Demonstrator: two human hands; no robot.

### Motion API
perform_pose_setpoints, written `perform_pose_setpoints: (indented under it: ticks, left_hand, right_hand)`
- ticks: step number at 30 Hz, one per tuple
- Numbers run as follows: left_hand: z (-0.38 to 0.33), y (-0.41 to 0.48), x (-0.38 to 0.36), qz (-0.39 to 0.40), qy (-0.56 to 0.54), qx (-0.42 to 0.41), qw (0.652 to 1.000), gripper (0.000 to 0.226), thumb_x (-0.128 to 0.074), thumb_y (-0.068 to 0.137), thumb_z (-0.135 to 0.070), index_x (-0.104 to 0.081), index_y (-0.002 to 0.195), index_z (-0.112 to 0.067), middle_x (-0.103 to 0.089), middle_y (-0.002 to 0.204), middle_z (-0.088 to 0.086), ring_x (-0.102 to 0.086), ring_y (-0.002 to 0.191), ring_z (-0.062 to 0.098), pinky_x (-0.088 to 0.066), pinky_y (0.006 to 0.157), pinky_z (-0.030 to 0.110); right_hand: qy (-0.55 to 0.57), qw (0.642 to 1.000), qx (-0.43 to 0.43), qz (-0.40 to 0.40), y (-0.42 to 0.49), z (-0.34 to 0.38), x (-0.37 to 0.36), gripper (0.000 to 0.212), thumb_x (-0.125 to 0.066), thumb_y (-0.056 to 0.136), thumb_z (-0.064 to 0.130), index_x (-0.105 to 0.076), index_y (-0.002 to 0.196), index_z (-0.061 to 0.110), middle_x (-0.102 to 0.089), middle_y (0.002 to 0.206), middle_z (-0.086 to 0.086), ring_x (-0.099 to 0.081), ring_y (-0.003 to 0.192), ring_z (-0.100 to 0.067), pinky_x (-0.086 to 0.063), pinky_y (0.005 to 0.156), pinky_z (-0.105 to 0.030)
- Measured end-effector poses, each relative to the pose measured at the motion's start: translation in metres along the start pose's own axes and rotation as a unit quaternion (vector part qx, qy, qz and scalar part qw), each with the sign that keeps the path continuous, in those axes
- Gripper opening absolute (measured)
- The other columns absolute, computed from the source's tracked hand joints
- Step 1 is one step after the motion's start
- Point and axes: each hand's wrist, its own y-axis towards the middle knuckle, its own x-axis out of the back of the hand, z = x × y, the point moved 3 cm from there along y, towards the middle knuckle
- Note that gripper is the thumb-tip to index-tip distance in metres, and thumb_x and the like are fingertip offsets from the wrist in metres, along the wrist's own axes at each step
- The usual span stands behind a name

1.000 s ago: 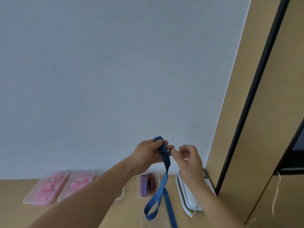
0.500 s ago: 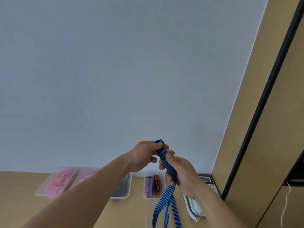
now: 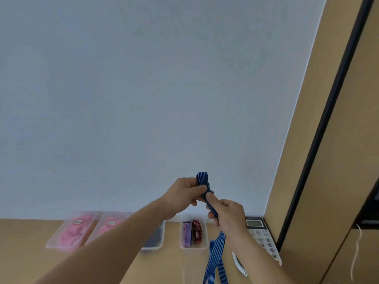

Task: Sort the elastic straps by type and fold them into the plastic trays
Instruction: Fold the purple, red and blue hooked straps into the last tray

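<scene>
Hands raised over desk [image 3: 24, 253]: our left hand [image 3: 182, 194] pinches blue striped strap [image 3: 215, 247] top, right hand [image 3: 227, 216] grips it below.

Four trays [image 3: 61, 228] [image 3: 102, 218] [image 3: 163, 236] [image 3: 193, 248], two hands [image 3: 184, 193] [image 3: 227, 216], one blue strap [image 3: 215, 249], one telephone [image 3: 260, 232].

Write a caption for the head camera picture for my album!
Left hand and right hand grip a blue striped elastic strap above clear plastic trays on a tan wooden desk.

Both bare forearms reach forward, the grips meeting. The left grip [image 3: 183, 194] pinches the folded top of a blue striped elastic strap [image 3: 202, 178]; the right grip [image 3: 228, 219] curls round it just below.
</scene>
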Motion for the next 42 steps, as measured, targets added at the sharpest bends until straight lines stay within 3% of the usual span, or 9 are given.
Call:
perform_pose_setpoints:
  ticks: [9,14,20,23,26,30,35,38,42]
  left_hand:
    - [0.006,0.001,-0.004,-0.061,0.17,-0.081,0.98,0.021,-0.05,0.101,-0.02,-0.068,0.107,-0.011,-0.075,0.094,0.004,-0.07,0.085,0.018,-0.053,0.071,0.034]
    - [0.011,-0.006,-0.009,-0.079,0.393,-0.242,0.883,0.045,-0.036,0.099,-0.036,-0.057,0.136,-0.021,-0.074,0.103,0.001,-0.07,0.09,0.021,-0.053,0.08,0.034]
    - [0.014,-0.009,-0.008,-0.029,0.415,-0.304,0.857,0.046,-0.035,0.101,-0.014,-0.046,0.145,-0.017,-0.064,0.126,0.0,-0.064,0.101,0.018,-0.053,0.085,0.03]
    - [0.018,-0.008,-0.005,0.0,0.323,-0.247,0.914,0.057,-0.037,0.096,0.003,-0.043,0.147,-0.022,-0.047,0.147,-0.007,-0.049,0.128,0.002,-0.043,0.103,0.021]
    - [0.017,-0.008,-0.003,-0.004,0.039,-0.088,0.995,0.058,-0.044,0.094,-0.011,-0.036,0.147,-0.032,-0.051,0.143,-0.009,-0.06,0.121,0.012,-0.049,0.103,0.034]
    - [0.002,-0.01,-0.008,0.048,-0.114,0.0,0.992,0.044,-0.049,0.093,-0.039,-0.068,0.107,-0.002,-0.067,0.093,0.018,-0.062,0.084,0.025,-0.051,0.094,0.044]
    - [-0.006,-0.014,-0.014,0.044,-0.161,-0.028,0.986,0.026,-0.053,0.099,-0.014,-0.064,0.114,0.005,-0.072,0.112,0.013,-0.069,0.087,0.025,-0.054,0.082,0.03]
    - [-0.005,-0.015,-0.016,0.011,-0.169,-0.038,0.985,0.021,-0.055,0.099,-0.011,-0.065,0.109,0.004,-0.071,0.111,0.02,-0.07,0.1,0.034,-0.057,0.083,0.033]
    - [-0.005,-0.012,-0.02,-0.051,-0.148,-0.059,0.986,0.017,-0.058,0.097,-0.011,-0.068,0.105,0.001,-0.071,0.101,0.026,-0.066,0.085,0.035,-0.056,0.082,0.04]
  right_hand:
    - [0.064,0.997,-0.02,0.036,-0.01,0.005,-0.003,0.035,-0.057,0.097,0.028,-0.071,0.083,-0.001,-0.067,0.064,-0.011,-0.048,0.045,-0.017,-0.035,0.042,-0.026]
    - [0.123,0.99,-0.052,0.053,-0.011,0.011,0.0,0.062,-0.043,0.099,0.05,-0.071,0.09,-0.003,-0.067,0.065,-0.011,-0.047,0.045,-0.015,-0.034,0.041,-0.023]
    - [0.089,0.993,-0.005,0.073,-0.016,0.009,0.0,0.046,-0.055,0.095,0.043,-0.073,0.092,0.001,-0.07,0.074,-0.01,-0.046,0.05,-0.014,-0.033,0.045,-0.024]
    - [0.105,0.993,0.011,0.059,-0.018,0.008,-0.002,0.036,-0.059,0.095,0.036,-0.075,0.085,0.006,-0.071,0.076,-0.012,-0.045,0.051,-0.016,-0.035,0.047,-0.025]
    - [0.151,0.986,0.037,0.066,-0.019,0.011,-0.001,0.024,-0.065,0.09,0.027,-0.074,0.085,0.006,-0.072,0.078,-0.011,-0.044,0.048,-0.016,-0.035,0.046,-0.024]
    - [0.118,0.987,0.07,0.088,-0.018,0.012,-0.003,0.024,-0.072,0.075,0.034,-0.077,0.079,0.011,-0.063,0.072,-0.018,-0.043,0.05,-0.019,-0.036,0.046,-0.025]
    - [0.087,0.994,0.039,0.055,-0.014,0.01,0.002,0.018,-0.075,0.082,0.021,-0.073,0.071,0.006,-0.068,0.068,-0.016,-0.043,0.045,-0.018,-0.036,0.043,-0.023]
    - [0.057,0.998,0.016,0.034,-0.014,0.009,0.005,0.029,-0.075,0.083,0.027,-0.067,0.066,0.005,-0.066,0.06,-0.01,-0.04,0.04,-0.014,-0.033,0.041,-0.02]
    - [0.048,0.998,0.009,0.027,-0.019,0.007,0.003,0.04,-0.067,0.089,0.038,-0.07,0.073,0.002,-0.064,0.058,-0.009,-0.041,0.041,-0.014,-0.033,0.042,-0.02]
